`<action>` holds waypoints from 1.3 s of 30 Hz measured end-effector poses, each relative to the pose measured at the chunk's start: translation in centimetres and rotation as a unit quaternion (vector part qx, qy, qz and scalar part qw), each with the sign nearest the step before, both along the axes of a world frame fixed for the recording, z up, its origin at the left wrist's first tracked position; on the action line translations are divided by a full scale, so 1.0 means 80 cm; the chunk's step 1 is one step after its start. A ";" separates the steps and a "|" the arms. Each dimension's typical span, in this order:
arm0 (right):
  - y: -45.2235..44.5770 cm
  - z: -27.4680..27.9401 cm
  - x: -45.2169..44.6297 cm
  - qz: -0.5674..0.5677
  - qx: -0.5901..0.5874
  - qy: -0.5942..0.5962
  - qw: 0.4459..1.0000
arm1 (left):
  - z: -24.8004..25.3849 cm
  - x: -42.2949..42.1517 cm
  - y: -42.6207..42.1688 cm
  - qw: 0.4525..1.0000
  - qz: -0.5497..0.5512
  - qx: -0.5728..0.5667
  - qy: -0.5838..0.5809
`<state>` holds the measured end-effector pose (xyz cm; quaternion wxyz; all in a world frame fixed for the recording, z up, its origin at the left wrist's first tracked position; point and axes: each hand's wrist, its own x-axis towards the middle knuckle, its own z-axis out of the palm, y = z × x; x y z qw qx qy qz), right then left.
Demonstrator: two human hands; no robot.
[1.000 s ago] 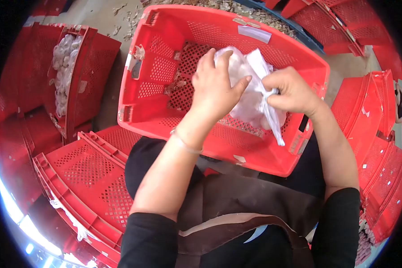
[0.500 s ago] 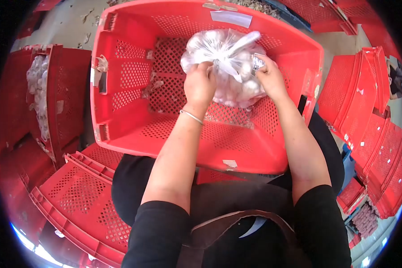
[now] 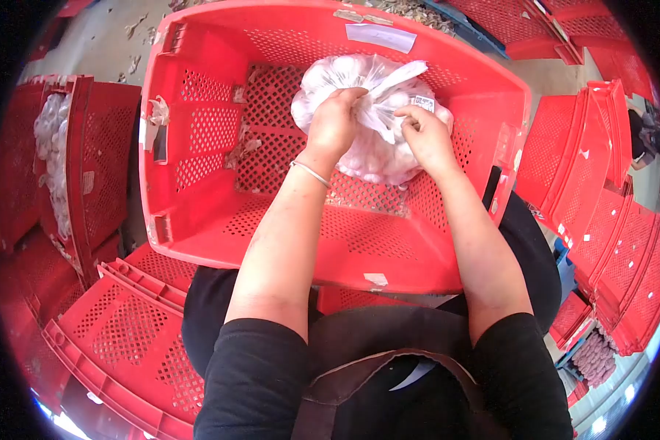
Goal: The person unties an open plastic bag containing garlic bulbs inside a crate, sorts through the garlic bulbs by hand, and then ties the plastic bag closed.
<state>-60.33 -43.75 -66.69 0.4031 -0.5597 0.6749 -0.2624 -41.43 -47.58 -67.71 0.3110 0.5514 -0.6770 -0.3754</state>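
A clear plastic bag of garlic bulbs (image 3: 378, 158) lies inside a red perforated crate (image 3: 271, 251), its top gathered into a knot with loose ends. My left hand (image 3: 334, 126) is closed at the left of the knot, fingertips on the gathered plastic. On the bag's right side, my right hand (image 3: 427, 139) rests with fingers curled together beside the knot's tail; whatever is between the fingertips is hidden. A small printed label (image 3: 423, 103) sits on the bag just above those fingers.
Bagged garlic (image 3: 53, 147) fills a crate on the left. Stacked red crates (image 3: 561, 147) stand on the right, with another red crate (image 3: 114, 323) at lower left. Papery scraps (image 3: 411, 13) litter the floor beyond. A paper strip (image 3: 381, 37) marks the crate's far wall.
My right hand has come off the label and moved slightly left and down toward the knot, fingers curling. The label now shows fully. My left hand has shifted up over the gathered plastic.
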 end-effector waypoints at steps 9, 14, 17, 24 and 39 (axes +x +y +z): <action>-0.032 0.005 0.046 0.026 -0.160 0.063 0.985 | -0.007 -0.013 0.006 0.994 0.090 -0.014 -0.060; -0.056 0.009 0.061 0.158 -0.164 0.214 0.950 | -0.013 -0.014 0.004 0.992 0.050 -0.027 -0.115; -0.065 0.013 0.065 0.207 -0.118 0.288 0.927 | -0.011 -0.014 0.003 0.987 0.054 -0.029 -0.151; -0.069 0.004 0.059 0.182 -0.069 0.261 0.946 | -0.012 -0.003 -0.002 0.991 0.002 -0.048 -0.125; -0.068 0.002 0.042 0.211 -0.060 0.191 0.957 | -0.020 -0.007 -0.001 0.996 0.002 -0.037 -0.086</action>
